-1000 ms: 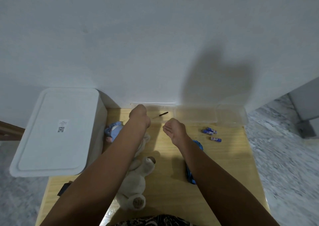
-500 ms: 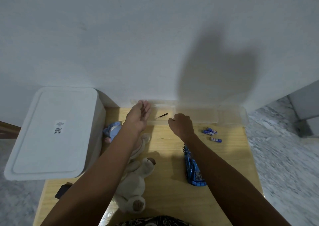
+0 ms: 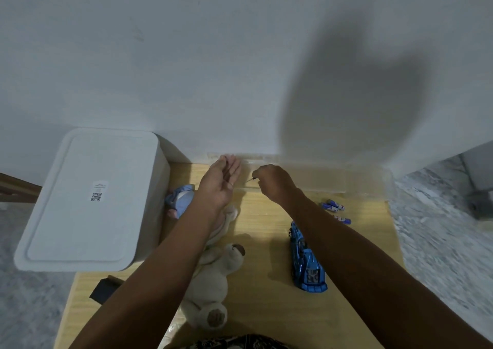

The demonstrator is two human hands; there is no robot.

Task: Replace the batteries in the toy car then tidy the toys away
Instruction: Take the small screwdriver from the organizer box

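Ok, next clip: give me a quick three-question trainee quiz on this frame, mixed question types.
1. True or false: the blue toy car is held in the left hand.
2. Which hand pinches the thin dark tool? A) left B) right C) neither
3. Fill in: the loose batteries lie on the wooden table, on the ____ side of the right arm.

Key:
1. False. The car lies on the table; the left hand is open, palm up.
2. B, the right hand.
3. Right.
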